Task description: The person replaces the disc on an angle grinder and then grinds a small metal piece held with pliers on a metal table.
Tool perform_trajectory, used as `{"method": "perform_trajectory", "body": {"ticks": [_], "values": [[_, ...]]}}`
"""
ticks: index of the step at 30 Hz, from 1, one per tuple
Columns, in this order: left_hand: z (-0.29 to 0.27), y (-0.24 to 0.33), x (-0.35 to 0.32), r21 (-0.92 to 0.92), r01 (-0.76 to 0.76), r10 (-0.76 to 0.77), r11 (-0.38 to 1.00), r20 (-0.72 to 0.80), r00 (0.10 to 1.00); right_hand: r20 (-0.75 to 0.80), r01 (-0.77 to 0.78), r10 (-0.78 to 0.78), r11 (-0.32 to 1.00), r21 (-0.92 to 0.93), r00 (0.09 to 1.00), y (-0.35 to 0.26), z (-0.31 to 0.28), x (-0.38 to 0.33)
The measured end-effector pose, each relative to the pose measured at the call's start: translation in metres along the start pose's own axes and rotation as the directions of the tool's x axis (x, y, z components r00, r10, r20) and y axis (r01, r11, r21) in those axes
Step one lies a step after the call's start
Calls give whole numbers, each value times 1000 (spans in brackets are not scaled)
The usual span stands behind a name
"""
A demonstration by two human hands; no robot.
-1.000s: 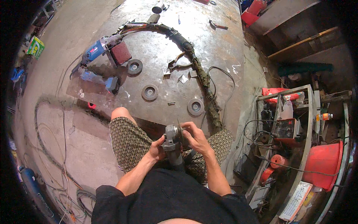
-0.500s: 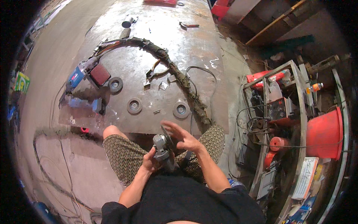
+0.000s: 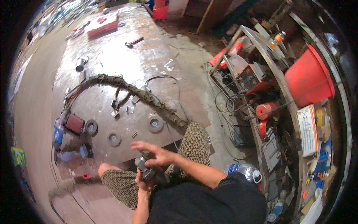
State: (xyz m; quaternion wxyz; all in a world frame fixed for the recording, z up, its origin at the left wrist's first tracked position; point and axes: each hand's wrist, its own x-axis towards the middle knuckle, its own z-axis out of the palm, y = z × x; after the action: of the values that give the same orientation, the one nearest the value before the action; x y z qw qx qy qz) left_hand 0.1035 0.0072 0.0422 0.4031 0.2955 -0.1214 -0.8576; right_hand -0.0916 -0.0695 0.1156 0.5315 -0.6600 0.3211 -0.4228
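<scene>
My left hand [image 3: 143, 182] is wrapped around the body of an angle grinder [image 3: 144, 168], held over my lap with its grey metal head up. My right hand [image 3: 159, 154] lies across the grinder's disc, fingers stretched out to the left and thumb near the head. Most of the disc is hidden behind that hand. On the metal sheet [image 3: 179, 108] ahead lie loose grinding discs: one at the left [image 3: 91, 127], one in the middle [image 3: 114, 138] and one at the right [image 3: 155, 123]. A small metal pin [image 3: 134, 134] lies between the latter two.
A ragged, wrapped cable bundle [image 3: 130, 89] curves across the sheet. Blue power tools [image 3: 58, 135] lie at left by a brown block [image 3: 75, 124]. Farther off are a hammer [image 3: 134, 42] and a red-white box [image 3: 102, 26]. A rack with a red bucket [image 3: 311, 78] stands right, near a water jug [image 3: 244, 172].
The view has swung to the right, showing more of the rack. My right hand has come closer onto the grinder's disc; my left hand keeps its hold on the grinder.
</scene>
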Motion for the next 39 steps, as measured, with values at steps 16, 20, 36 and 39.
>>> {"method": "perform_trajectory", "body": {"ticks": [16, 20, 36, 39], "values": [[10, 8, -12, 230, 19, -12, 973, -31, 999, -346, -278, 286, 958, 74, 894, -33, 19, -10], [3, 7, -9, 211, 71, -58, 975, -67, 996, -372, -310, 307, 949, 55, 876, -30, 18, -11], [58, 48, 74, -101, -106, 120, 989, 138, 983, 385, -738, 630, 584, 338, 675, -1, -18, -47], [116, 70, 113, -78, 43, -27, 996, 195, 980, 351, -526, 418, 448, 722, 838, -29, -38, -38]]}}
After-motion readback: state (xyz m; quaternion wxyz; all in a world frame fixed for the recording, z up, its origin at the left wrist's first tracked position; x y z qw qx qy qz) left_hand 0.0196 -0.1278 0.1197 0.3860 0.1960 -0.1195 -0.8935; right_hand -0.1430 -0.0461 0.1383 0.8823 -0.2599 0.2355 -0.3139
